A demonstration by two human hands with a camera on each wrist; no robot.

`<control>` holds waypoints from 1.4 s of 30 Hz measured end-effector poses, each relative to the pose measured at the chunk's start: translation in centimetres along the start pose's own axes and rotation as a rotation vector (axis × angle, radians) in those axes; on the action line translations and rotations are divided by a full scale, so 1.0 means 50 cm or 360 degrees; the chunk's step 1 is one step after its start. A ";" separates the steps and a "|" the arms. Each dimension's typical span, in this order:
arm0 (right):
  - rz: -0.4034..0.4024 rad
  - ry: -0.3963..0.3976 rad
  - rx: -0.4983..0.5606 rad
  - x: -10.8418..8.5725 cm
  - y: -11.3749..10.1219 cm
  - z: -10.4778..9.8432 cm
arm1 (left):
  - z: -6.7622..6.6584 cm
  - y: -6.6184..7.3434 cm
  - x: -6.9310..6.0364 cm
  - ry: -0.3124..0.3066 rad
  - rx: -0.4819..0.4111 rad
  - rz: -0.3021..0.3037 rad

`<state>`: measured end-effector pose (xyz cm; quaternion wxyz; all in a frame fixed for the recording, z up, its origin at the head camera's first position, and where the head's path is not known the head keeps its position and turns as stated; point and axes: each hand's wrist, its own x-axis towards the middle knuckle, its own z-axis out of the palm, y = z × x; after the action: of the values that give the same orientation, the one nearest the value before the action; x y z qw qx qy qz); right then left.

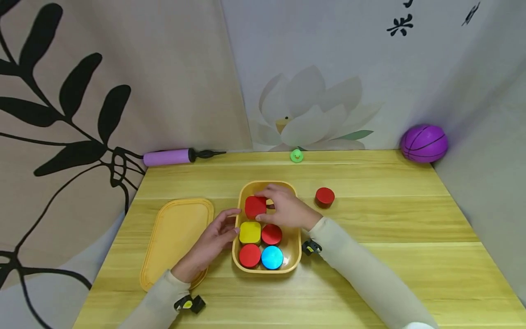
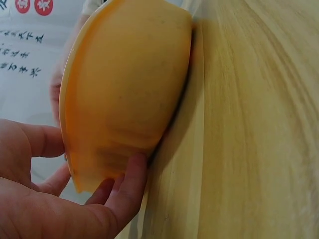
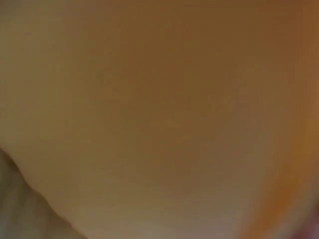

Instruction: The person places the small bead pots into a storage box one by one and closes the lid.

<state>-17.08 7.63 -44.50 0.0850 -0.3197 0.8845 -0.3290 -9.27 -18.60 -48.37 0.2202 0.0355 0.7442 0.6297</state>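
A yellow-orange plastic box (image 1: pixel 297 256) stands on the table with several coloured blocks inside. My right hand (image 1: pixel 285 208) reaches into its far end, pinching a red rounded-square block (image 1: pixel 255 207) between thumb and fingers. Closer to me lie a yellow rounded-square block (image 1: pixel 249 232), a red round block (image 1: pixel 271 234), another red round block (image 1: pixel 249 255) and a blue round block (image 1: pixel 272 257). My left hand (image 1: pixel 213 240) holds the box's left side; the left wrist view shows its digits at the rim and outer wall (image 2: pixel 124 74). The right wrist view is a blurred close-up.
The matching yellow lid (image 1: pixel 176 237) lies flat left of the box. A red round block (image 1: pixel 325 197) stands to the right on the table. Along the back are a purple pump (image 1: pixel 168 157), a small green duck (image 1: pixel 297 156) and a purple ball (image 1: pixel 424 143).
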 end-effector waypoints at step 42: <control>0.0021 -0.0103 0.0155 -0.003 -0.002 0.004 | -0.002 -0.002 0.004 0.0007 -0.0037 -0.0022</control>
<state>-16.83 7.55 -44.60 0.1312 -0.3197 0.8663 -0.3607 -9.47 -18.62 -48.53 0.2233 0.0265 0.7375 0.6368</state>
